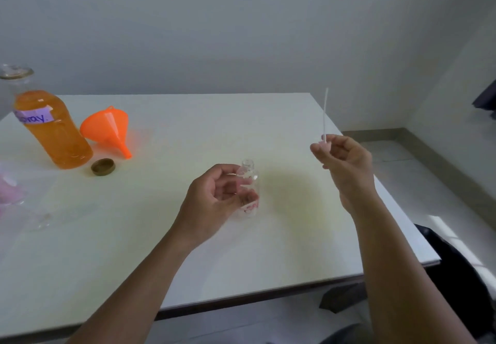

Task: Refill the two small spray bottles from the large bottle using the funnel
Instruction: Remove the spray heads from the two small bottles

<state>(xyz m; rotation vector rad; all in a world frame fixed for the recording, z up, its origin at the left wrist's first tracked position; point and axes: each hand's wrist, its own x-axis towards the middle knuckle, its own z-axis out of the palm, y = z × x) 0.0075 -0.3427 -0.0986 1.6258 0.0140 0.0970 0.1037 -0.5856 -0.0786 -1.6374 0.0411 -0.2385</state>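
A small clear spray bottle (250,180) with no top stands upright at the table's middle, and my left hand (214,201) curls around its left side. My right hand (345,161) is raised to the right of it, pinching the spray head, whose thin white dip tube (325,114) points upward. The large bottle (52,129) of orange liquid, labelled with a purple-written tag, stands uncapped at the far left. An orange funnel (108,130) lies on its side just right of it.
A brown cap (103,166) lies in front of the large bottle. Something pink and a clear plastic bag (16,190) rest at the left edge. The white table (295,236) ends at the right; a dark chair (461,271) sits beyond that edge.
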